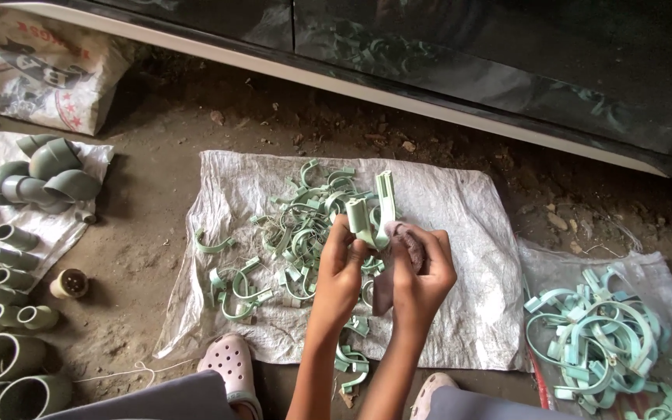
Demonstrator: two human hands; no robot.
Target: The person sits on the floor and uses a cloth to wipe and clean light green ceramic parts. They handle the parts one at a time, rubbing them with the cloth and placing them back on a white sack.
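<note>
Pale-green plastic pipe clamp [371, 210] sits pinched in the left hand [342, 268] while the right hand [421, 272] closes on a rubbing cloth [406, 241] (loose clamps [289, 233] on the woven sack [460, 311] look undone; a side pile [608, 334] looks finished).

Matt green plastic clip [372, 210], woven sack [460, 257]

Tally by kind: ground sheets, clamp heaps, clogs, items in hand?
White woven plastic ground sheets: 3
Heaps of pale green plastic pipe clamps: 2
Pink perforated rubber clogs: 2
Pale green clamp in left hand grip: 1
Brownish rag in right hand grip: 1
Total: 9
</note>
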